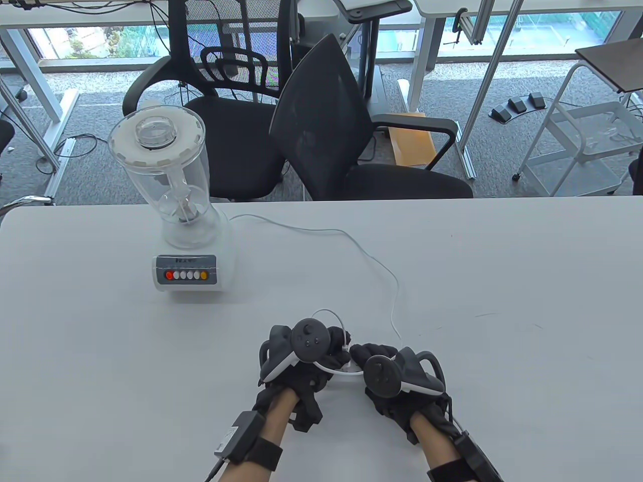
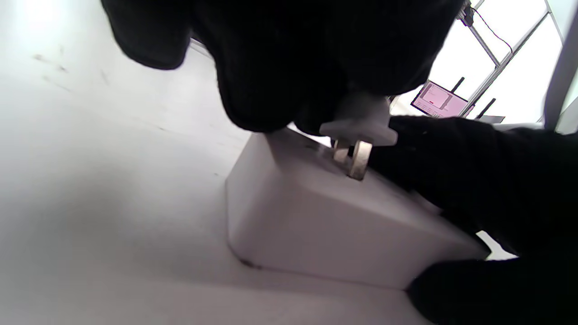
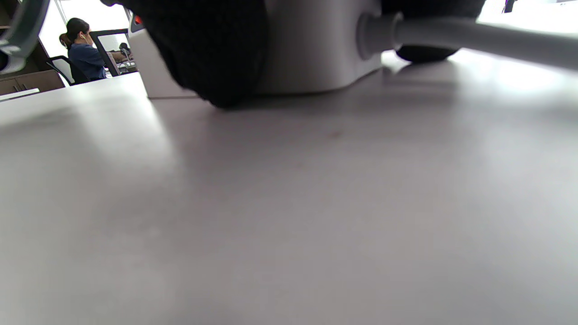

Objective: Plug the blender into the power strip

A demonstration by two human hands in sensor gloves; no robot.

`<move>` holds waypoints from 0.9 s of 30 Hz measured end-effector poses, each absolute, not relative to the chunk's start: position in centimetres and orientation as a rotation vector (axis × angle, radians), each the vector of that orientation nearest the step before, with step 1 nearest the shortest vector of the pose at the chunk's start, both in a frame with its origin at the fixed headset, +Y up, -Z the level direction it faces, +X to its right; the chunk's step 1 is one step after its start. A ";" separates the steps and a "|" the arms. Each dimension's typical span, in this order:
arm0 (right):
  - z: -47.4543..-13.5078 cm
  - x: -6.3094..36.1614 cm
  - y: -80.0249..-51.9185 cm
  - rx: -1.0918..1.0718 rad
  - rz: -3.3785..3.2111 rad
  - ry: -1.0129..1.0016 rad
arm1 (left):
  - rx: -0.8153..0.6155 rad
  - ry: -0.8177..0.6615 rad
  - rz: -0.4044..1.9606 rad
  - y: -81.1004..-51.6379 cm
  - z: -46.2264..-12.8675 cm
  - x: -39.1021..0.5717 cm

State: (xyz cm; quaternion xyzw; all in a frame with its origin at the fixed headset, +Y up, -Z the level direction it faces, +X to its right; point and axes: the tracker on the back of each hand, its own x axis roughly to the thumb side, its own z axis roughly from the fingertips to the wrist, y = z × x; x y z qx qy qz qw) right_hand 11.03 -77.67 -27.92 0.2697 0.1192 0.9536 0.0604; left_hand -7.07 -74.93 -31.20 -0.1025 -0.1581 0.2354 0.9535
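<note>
Table view shows both hands low at the middle of the white desk (image 1: 502,281), close together. The left hand (image 1: 296,371) and right hand (image 1: 397,381) meet over a small white strip (image 1: 350,370), mostly hidden under the gloves. The blender (image 1: 181,211) stands upright at the desk's far left, well apart from the hands, its button panel facing the near edge. Its thin white cord (image 1: 351,243) runs from the base across the desk, curves down and loops in to the left hand. In the left wrist view the left hand's fingers (image 2: 280,67) grip a white plug (image 2: 361,122) from above; its metal prongs (image 2: 354,158) are bare and tilted, their tips at the strip's (image 2: 325,216) top face, not yet seated. The right hand (image 2: 474,180) rests on the strip's far side, holding it in place. The right wrist view looks low across the desk: a gloved finger (image 3: 212,49) presses against the strip's (image 3: 311,45) side, and a thick white cable (image 3: 474,38) leaves the strip's end toward the right.
</note>
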 end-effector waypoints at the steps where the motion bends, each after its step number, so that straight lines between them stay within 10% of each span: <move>1: -27.9 11.0 -77.7 0.816 2.885 0.362 | -0.202 -0.326 0.473 -74.9 -31.1 -7.0; 27: -28.1 11.1 -77.8 0.819 2.876 0.376 | -0.002 -0.429 0.260 -75.7 -28.2 -6.1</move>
